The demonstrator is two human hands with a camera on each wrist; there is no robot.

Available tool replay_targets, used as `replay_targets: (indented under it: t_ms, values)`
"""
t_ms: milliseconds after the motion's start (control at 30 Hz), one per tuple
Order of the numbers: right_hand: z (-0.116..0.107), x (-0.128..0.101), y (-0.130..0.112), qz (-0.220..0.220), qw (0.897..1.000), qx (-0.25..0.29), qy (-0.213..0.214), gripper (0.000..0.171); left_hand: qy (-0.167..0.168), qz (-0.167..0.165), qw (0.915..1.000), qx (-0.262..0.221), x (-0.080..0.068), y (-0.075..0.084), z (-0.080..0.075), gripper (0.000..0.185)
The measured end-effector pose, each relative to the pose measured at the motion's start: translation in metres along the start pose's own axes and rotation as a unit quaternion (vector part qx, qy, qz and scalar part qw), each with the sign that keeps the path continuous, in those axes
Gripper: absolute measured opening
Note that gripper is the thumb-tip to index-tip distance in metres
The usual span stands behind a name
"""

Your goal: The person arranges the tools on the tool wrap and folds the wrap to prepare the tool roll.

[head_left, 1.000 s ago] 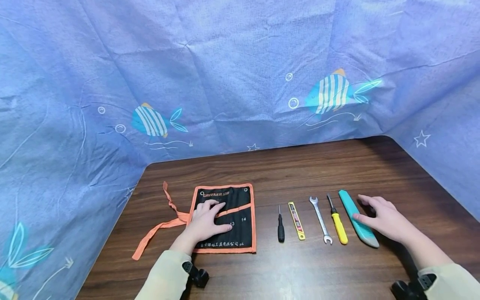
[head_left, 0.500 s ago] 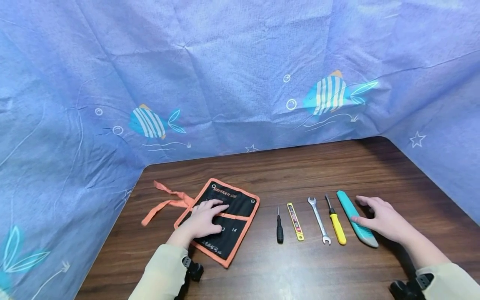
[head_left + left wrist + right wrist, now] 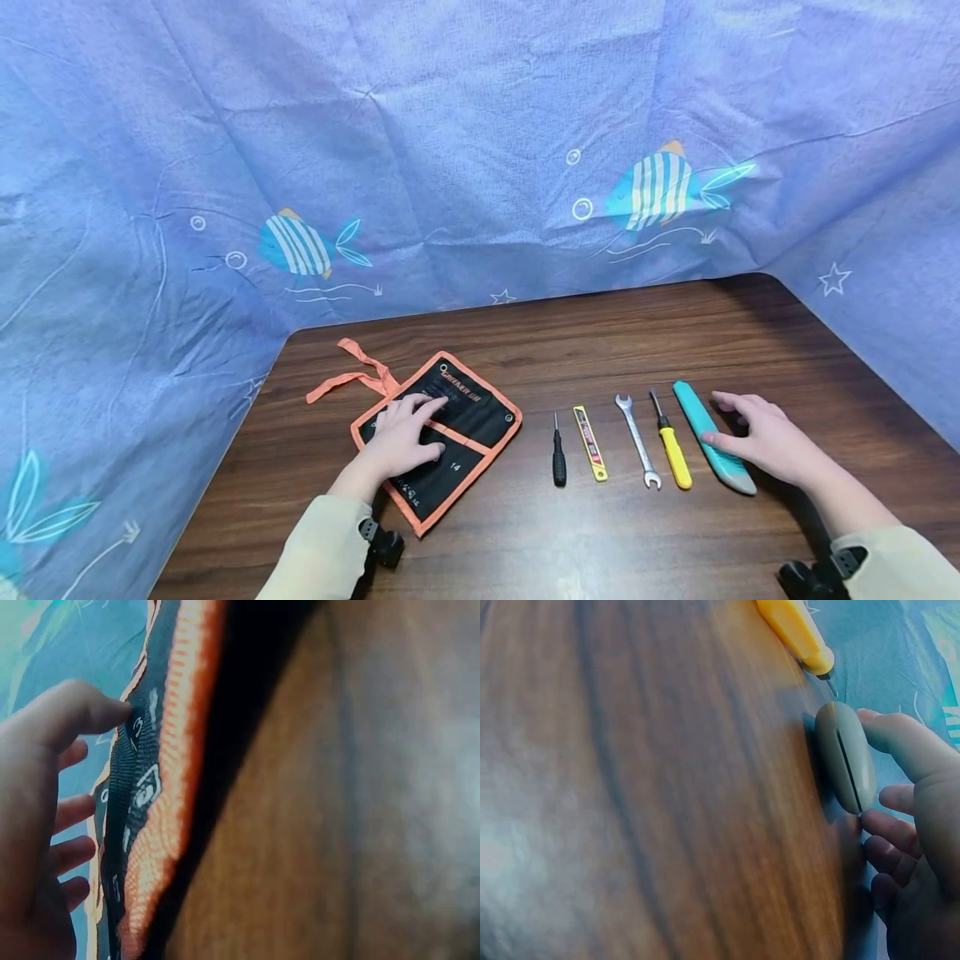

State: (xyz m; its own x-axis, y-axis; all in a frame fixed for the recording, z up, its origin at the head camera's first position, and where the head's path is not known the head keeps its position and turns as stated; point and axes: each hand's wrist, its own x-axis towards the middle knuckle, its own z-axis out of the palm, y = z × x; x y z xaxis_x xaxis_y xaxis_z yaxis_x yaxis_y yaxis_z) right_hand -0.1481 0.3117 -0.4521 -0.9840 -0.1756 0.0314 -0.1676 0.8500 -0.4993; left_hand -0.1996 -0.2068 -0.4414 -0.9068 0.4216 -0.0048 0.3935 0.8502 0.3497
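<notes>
My left hand lies on a black tool pouch with orange trim, its fingers spread loosely over the pockets. The left wrist view shows the thumb on the printed front near the orange edge. The pouch sits turned at an angle on the table, its orange ties trailing to the upper left. On the right, my right hand rests beside a teal utility knife with a grey end. Its thumb touches the knife, and its fingers are loosely bent on the far side.
Between the hands lie a small black screwdriver, a yellow labelled strip, a silver wrench and a yellow-handled screwdriver, in a row. A blue fish-print cloth stands behind the brown table.
The pouch has rotated clockwise under my left hand, its ties swinging up and its upper right corner coming down. My right hand stays at the knife.
</notes>
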Motion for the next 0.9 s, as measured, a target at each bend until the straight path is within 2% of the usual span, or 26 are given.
replay_targets:
  t_ms: [167,400,700,900]
  values:
    - [0.0007,-0.0006,0.0004,0.002,1.000,-0.002,-0.001,0.074,0.017,-0.019,0.9996,0.008,-0.0016,0.0028,0.0006,0.071]
    - [-0.0006,0.0010,0.0018,0.005,1.000,-0.006,-0.004,0.077,0.003,-0.042,0.9991,0.010,-0.0025,0.0030,0.0039,0.078]
    - [0.0003,0.0019,0.0002,0.007,1.000,-0.012,0.001,0.078,-0.020,-0.017,0.9997,0.005,-0.0011,0.0016,0.0010,0.074]
    - [0.0012,0.0009,0.0015,0.004,1.000,-0.008,0.004,0.076,-0.061,-0.002,0.9980,-0.019,-0.0003,-0.0001,-0.0041,0.067]
